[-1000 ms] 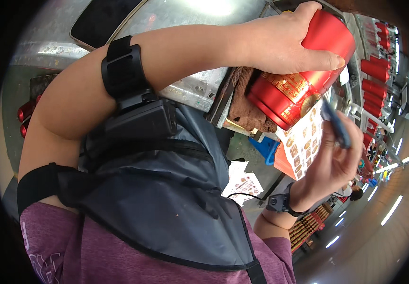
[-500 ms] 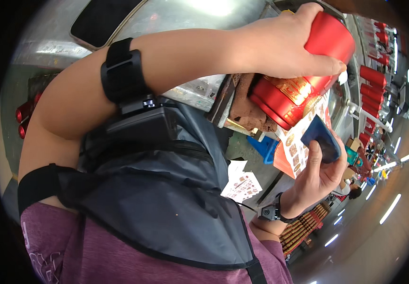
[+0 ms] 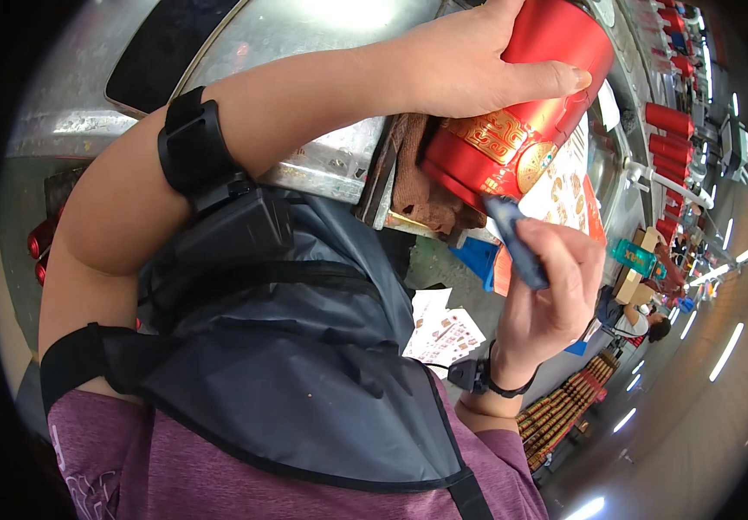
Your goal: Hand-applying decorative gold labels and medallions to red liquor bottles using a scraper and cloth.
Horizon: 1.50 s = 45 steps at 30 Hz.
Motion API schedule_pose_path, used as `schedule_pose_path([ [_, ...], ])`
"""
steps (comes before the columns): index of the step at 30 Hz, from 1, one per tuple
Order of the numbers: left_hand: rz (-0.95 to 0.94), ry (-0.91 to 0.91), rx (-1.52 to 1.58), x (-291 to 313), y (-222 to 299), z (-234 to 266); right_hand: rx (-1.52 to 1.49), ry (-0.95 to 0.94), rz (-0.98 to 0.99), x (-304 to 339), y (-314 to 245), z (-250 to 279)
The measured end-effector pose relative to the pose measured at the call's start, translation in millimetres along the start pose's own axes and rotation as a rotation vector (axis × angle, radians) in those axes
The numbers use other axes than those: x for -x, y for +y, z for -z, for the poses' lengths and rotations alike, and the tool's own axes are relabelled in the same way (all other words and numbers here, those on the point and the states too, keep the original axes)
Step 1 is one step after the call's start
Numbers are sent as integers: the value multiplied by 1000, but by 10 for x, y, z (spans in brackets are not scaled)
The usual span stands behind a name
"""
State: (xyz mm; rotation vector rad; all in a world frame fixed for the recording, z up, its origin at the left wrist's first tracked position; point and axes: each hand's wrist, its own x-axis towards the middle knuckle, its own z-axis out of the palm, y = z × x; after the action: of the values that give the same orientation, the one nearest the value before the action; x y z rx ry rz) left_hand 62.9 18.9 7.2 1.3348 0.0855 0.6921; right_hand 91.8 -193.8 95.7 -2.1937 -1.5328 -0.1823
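Red canister point(image 3: 540, 120) is leaning over, brown cloth point(image 3: 410, 173) showing at its left | your left hand point(image 3: 475, 71) is grasping the canister's side — thumb lying across it | your right hand point(image 3: 557, 295) is pinching a dark blue pad point(image 3: 521, 251) near the canister's lower end — contact: cannot tell

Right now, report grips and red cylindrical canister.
Left grip holds canister. Right grip pinches flat dark-blue pad near canister's rim, contact unclear. No obstruction visible.
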Motion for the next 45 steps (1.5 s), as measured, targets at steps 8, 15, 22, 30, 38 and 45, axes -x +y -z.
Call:
schedule_pose_path([
  [8, 33, -80, 69, -54, -88, 38, -155, 143, -62, 44, 49, 45],
  [15, 167, -96, 306, -13, 53, 70, -217, -87, -28, 102, 190, 42],
  [22, 262, -119, 328, -71, -11, 108, -127, 99, -6, -59, 187, 51],
  [30, 9, -76, 173, -99, -200, 17, 23, 66, 85, -321, 174, 8],
  [38, 135, -113, 223, -82, 14, 28, 38, 22, 40, -424, 154, 58],
  [45, 28, -53, 146, -49, -59, -19, 10, 13, 47, -564, 161, 22],
])
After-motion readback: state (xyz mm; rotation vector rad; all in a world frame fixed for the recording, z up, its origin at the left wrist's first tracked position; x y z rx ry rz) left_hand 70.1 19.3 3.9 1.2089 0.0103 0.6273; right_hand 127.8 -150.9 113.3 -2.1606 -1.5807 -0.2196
